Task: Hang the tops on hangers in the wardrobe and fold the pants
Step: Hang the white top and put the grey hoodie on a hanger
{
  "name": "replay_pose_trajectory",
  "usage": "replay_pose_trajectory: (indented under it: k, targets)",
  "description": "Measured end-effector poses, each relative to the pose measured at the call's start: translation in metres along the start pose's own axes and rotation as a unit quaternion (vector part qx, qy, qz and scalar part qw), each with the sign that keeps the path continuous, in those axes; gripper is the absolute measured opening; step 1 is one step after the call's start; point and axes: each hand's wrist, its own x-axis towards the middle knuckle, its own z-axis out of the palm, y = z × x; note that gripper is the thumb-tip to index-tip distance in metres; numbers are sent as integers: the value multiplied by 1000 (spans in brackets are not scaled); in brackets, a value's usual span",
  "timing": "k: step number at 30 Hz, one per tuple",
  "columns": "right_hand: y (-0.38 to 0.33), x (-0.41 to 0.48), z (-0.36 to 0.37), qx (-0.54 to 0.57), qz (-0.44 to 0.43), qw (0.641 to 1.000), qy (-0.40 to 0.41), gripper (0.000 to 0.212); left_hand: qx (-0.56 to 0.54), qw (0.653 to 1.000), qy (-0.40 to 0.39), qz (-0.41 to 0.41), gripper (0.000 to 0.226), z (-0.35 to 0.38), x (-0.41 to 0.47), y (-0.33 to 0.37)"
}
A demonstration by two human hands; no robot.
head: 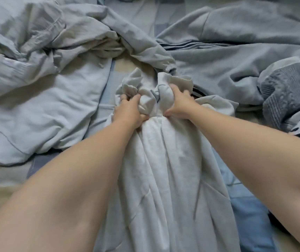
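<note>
The person's left forearm (83,170) and right forearm (245,142) are showing bare from the lower corners of the frame up to the centre. The left hand (129,110) is wearing a thin ring (123,100) on one finger.

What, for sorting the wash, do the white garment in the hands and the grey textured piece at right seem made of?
The white garment looks like soft matte cotton-type jersey: it bunches in loose folds. The grey textured piece seems a knit with a raised pattern; fibre unclear.
</note>
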Motion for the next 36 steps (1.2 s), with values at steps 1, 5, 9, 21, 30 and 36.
replay_pose_trajectory:
  k: [1, 5, 9, 21, 30, 36]
  targets:
    - [2, 6, 5, 7, 6, 1000, 6, 95, 8, 1000, 12, -5, 71, 5, 4, -1]
    - [9, 9, 19, 23, -22, 995, 90, 44, 0, 998, 59, -3, 36, 15, 5, 5]
    - [25, -33, 11, 164, -13, 980, 114, 43, -100, 994, 49, 11, 33, -5, -19, -1]
    - [-5, -331, -69, 544, 157, 823, -47, 40, -391, 898, -133, -155, 53, -93, -312, 34]
    - [-32, -539, -211, 507, 104, 852, -71, 41, -199, 940, -278, -22, 75, -239, -464, 87]
    - [-62, -641, -277, 508, 35, 861, -17, 40, -138, 966, -116, 184, 125, -330, -524, 129]
